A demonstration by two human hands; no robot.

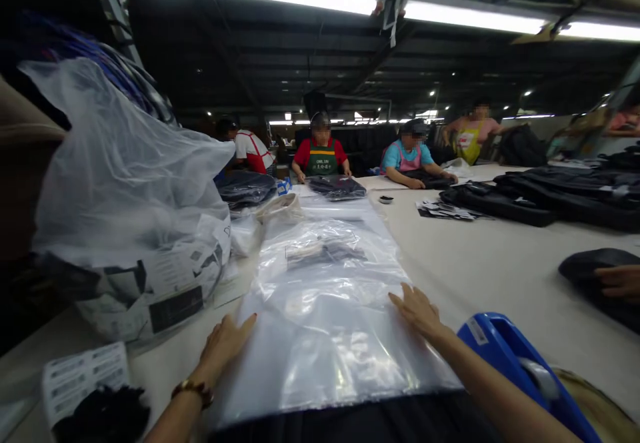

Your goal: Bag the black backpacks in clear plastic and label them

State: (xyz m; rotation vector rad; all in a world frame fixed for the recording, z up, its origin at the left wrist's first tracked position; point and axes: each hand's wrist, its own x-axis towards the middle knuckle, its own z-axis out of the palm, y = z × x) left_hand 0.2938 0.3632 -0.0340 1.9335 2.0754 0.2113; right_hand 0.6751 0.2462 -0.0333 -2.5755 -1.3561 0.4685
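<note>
Clear plastic bags (330,336) lie flat in front of me, stretching away along the table. My left hand (227,340) is at their left edge, fingers extended and thumb toward the plastic. On the right edge lies my right hand (417,310), its fingers spread over the plastic. Neither hand grips anything that I can see. Black fabric (360,423) shows under the near edge of the bags. To the right of my right forearm stands a blue tape dispenser (515,356).
A big translucent sack (125,176) of printed tags stands at left, with a label sheet (85,376) nearer. Black garments or bags (565,193) and tags (445,210) occupy the right side. Several co-workers sit or stand across the table (440,263); another person's hand (620,282) is at far right.
</note>
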